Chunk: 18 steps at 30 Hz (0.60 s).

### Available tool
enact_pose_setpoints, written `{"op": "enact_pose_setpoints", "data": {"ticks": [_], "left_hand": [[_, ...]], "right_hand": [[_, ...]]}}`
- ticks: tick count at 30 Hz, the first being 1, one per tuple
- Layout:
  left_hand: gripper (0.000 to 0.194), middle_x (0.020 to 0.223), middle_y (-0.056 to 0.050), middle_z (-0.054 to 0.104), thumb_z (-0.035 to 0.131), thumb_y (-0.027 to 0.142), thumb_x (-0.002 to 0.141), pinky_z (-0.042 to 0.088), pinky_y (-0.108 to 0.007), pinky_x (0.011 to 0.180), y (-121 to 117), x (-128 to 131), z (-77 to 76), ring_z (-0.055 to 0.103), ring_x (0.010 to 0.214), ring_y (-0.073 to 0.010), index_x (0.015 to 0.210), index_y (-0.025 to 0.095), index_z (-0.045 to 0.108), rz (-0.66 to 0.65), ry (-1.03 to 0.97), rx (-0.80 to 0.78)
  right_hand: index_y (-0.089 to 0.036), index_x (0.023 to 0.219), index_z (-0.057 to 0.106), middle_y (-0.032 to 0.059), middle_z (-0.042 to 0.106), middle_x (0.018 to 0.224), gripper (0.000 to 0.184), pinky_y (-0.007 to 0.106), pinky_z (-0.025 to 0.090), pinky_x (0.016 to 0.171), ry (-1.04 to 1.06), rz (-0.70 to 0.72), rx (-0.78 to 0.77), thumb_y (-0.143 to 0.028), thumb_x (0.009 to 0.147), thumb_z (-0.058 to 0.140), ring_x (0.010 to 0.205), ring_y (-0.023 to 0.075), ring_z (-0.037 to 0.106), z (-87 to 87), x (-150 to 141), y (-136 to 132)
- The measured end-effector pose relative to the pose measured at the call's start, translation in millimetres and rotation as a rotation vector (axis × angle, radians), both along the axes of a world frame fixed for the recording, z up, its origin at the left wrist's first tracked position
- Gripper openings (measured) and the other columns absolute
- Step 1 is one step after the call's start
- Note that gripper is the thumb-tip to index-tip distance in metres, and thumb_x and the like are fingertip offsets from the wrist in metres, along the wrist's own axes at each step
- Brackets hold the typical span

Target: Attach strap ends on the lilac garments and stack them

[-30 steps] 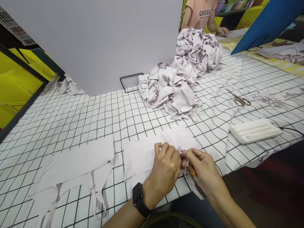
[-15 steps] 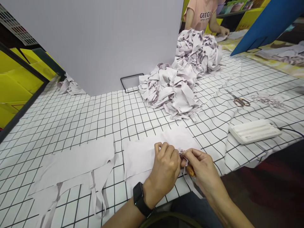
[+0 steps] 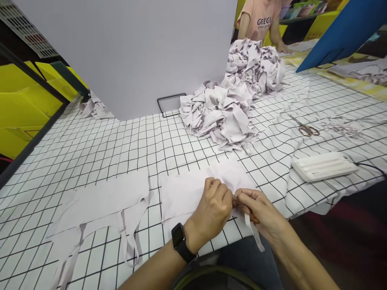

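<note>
Looks partway through, tbh. A narrow strap (image 3: pixel 256 235) is pinched by the right hand (image 3: pixel 261 209); the left hand (image 3: pixel 213 205) is curled shut beside it, contents hidden. The cloth piece (image 3: pixel 184 193) is spread under and beyond them, long axis left-right, right end angled away. Another piece (image 3: pixel 105 199) is laid out leftward; beyond, a crumpled heap (image 3: pixel 222 112) is left unspread.

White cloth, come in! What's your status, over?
Left hand and right hand closed on cloth's near edge. Strap dangling. Scissors off right, not in the way.
</note>
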<state>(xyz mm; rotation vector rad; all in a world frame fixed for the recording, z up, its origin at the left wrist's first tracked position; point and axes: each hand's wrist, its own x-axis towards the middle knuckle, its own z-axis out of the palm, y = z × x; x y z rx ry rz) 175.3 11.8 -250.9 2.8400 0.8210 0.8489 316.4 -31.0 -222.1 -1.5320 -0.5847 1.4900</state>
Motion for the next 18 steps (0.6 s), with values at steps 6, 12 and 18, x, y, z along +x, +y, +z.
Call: {"op": "enact_pose_setpoints", "data": {"ticks": [6, 12, 18], "left_hand": [[0.026, 0.076, -0.005, 0.057, 0.049, 0.001, 0.092, 0.042, -0.039, 0.080, 3, 0, -3.2, 0.049, 0.077, -0.0216, 0.073, 0.016, 0.056, 0.090, 0.092, 0.042], [0.008, 0.104, -0.008, 0.065, 0.060, 0.016, 0.094, 0.045, -0.042, 0.087, -3, -25, 14.8, 0.058, 0.097, -0.0232, 0.100, 0.017, 0.065, -0.060, 0.102, -0.241], [0.017, 0.102, -0.007, 0.064, 0.059, 0.013, 0.093, 0.053, -0.036, 0.086, -6, -87, 20.4, 0.061, 0.096, -0.0207, 0.107, 0.016, 0.068, 0.195, -0.190, -0.430]], "right_hand": [[-0.019, 0.059, 0.061, -0.0022, 0.050, 0.049, 0.050, 0.021, 0.021, 0.039, -0.226, 0.050, 0.077, -0.066, 0.069, 0.076, 0.038, 0.0063, 0.030, -3.7, 7, -16], [-0.027, 0.088, 0.079, 0.0067, 0.075, 0.081, 0.033, 0.031, 0.046, 0.049, -0.933, 0.143, 0.177, -0.058, 0.077, 0.073, 0.048, 0.0176, 0.056, -3.4, 34, -85], [-0.027, 0.094, 0.082, 0.0098, 0.078, 0.092, 0.027, 0.032, 0.056, 0.064, -0.599, 0.441, 0.269, -0.049, 0.086, 0.068, 0.081, 0.0285, 0.071, -44.5, -21, -116]]}}
